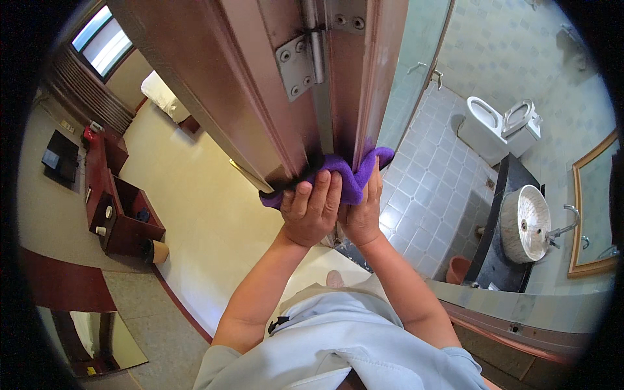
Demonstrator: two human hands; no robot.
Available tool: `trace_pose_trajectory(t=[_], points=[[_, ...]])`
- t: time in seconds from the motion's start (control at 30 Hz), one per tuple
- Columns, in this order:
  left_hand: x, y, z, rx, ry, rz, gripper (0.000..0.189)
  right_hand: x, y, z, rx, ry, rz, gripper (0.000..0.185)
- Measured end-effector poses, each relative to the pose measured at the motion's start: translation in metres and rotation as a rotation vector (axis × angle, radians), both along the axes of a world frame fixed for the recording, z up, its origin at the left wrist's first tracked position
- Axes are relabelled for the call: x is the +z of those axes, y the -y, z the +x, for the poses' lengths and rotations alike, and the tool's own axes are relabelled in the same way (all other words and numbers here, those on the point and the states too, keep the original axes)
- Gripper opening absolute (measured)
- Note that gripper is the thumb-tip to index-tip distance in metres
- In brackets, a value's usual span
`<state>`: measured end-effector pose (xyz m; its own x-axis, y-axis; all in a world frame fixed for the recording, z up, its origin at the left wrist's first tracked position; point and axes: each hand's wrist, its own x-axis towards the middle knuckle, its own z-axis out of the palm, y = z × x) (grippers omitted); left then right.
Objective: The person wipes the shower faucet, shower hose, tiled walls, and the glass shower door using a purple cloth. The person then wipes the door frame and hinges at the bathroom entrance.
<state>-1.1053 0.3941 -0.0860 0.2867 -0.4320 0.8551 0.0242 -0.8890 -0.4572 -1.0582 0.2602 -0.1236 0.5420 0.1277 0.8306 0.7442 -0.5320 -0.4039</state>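
A purple cloth (345, 176) lies bunched across the brown door frame (243, 87), below a metal hinge (297, 68). My left hand (313, 208) presses the cloth's left part against the frame, fingers pointing up and laid over the fabric. Close beside it, my right hand (363, 209) holds the cloth's right part, which folds up around the moulding (373, 97). The palms and the surface under the cloth are hidden.
On the right, a tiled bathroom holds a white toilet (487, 119), a round basin (526, 224) on a dark counter, a reddish bin (458, 269) and a glass panel (414, 63). On the left stand a dark red desk (97, 170), a waste bin (160, 252) and a bed (163, 96).
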Motion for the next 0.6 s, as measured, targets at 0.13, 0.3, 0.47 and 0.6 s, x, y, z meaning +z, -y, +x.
trace_pose_trajectory(t=[0.13,0.3,0.47,0.6], points=[[-0.028,0.001,-0.009,-0.016,-0.090,0.018,0.039,-0.025,0.003,-0.025,-0.002,-0.168,0.039,0.067],[-0.051,-0.006,-0.025,-0.010,-0.232,0.082,0.041,-0.043,-0.002,-0.059,-0.010,-0.707,0.376,0.057],[-0.028,-0.018,-0.047,-0.317,-0.493,-0.081,0.037,0.000,-0.003,-0.081,0.247,-1.225,1.059,0.044],[0.013,-0.016,-0.058,-0.506,-0.196,-0.444,0.030,0.063,-0.009,-0.103,0.349,-0.531,0.654,0.054]])
